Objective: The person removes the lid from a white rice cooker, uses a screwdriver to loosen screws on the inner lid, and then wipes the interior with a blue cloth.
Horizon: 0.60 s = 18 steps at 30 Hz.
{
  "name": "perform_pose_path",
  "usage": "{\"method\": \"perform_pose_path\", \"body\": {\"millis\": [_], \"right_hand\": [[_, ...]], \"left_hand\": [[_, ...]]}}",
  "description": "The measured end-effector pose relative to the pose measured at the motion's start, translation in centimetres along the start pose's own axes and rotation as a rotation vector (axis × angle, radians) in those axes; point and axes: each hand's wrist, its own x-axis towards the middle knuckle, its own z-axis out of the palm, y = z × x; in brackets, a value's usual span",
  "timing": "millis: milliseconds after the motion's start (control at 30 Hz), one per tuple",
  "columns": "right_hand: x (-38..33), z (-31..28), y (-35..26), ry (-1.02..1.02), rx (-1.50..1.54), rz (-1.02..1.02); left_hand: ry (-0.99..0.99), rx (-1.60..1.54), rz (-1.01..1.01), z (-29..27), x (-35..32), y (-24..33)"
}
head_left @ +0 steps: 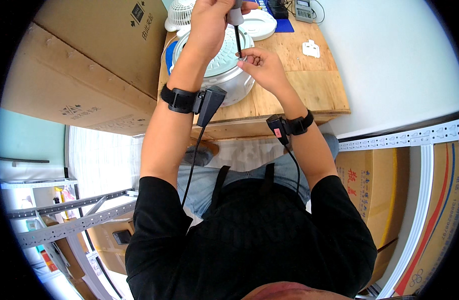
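1. The person wore a black short-sleeved knitted shirt point(249, 235) and blue denim jeans point(239, 175).
2. Each wrist carried a black strap point(182, 100) bearing a small black box point(209, 102) with a trailing black cable point(192, 165).

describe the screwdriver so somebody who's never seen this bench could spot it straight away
Start at the wooden table at the top of the view, where a round white and grey cooker sits near its left end. Above the cooker, the left hand grips the screwdriver, while the right hand pinches at its tip. It is the only thin dark shaft there, standing nearly upright under a grey handle.
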Motion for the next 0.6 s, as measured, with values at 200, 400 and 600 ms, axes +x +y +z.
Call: {"method": "perform_pose_path", "body": {"millis": [200,400,600], "right_hand": [[0.0,0.1,-0.2,0.008,0.005,-0.005],[0.0,0.3,-0.2,0.040,0.013,-0.030],[0.1,0.5,0.0,0.070,0.003,-0.042]], "left_hand": [[-0.090,0.002,-0.037,-0.6,0.2,-0.5],[-0.050,-0.004,-0.019,-0.5,0.3,-1.0],[-0.075,0.239,0.014,-1.2,0.3,-0.8]]}}
